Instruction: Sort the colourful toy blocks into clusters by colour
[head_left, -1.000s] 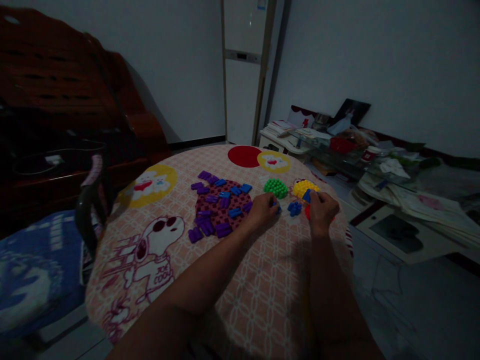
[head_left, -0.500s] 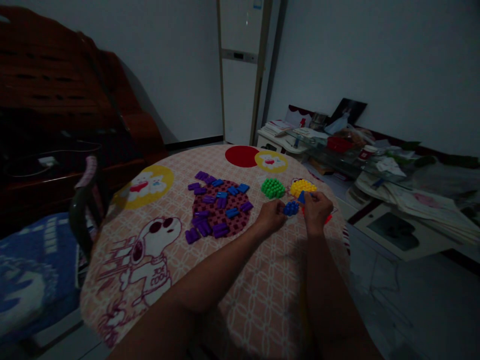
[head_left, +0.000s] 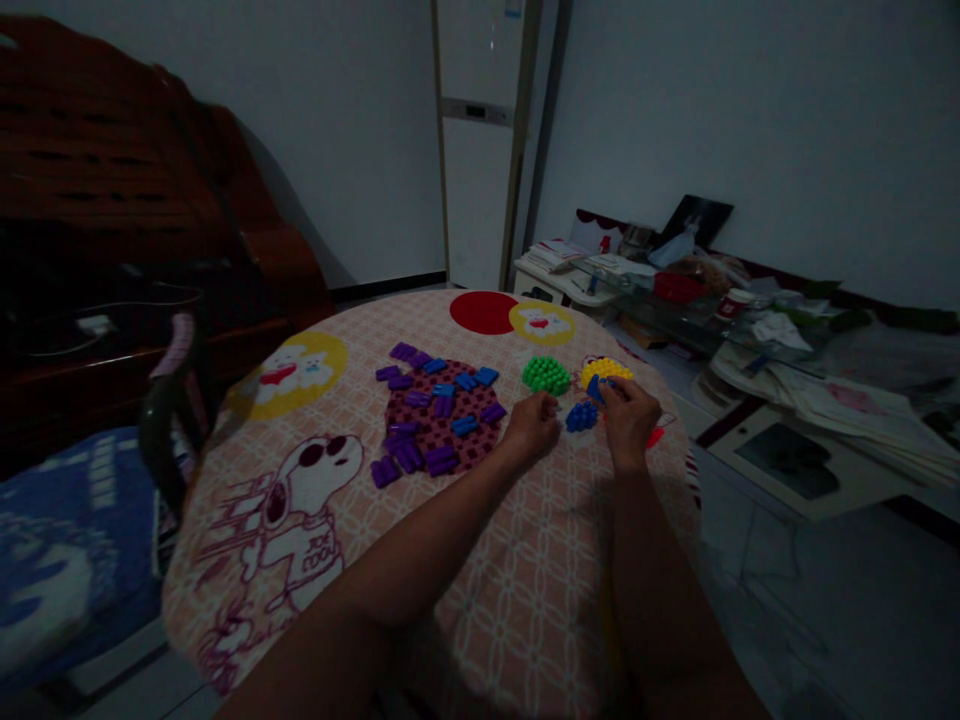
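Observation:
My right hand pinches a small blue toy block in front of a yellow knobbly cluster. Between my hands a blue knobbly cluster lies on the table, touched by neither. My left hand is just left of it, fingers curled closed; whether anything is inside them is hidden. Beyond the left hand sits a green knobbly cluster. A red piece shows partly behind my right hand.
Purple blocks and blue blocks are scattered on and around a brown perforated round mat. The round table has a patterned cloth. A chair stands left; a cluttered glass-topped stand is at right.
My left hand has drawn back leftward from the blue cluster, which now lies free of it. My right hand has shifted slightly left with the blue block, whose tilt has changed.

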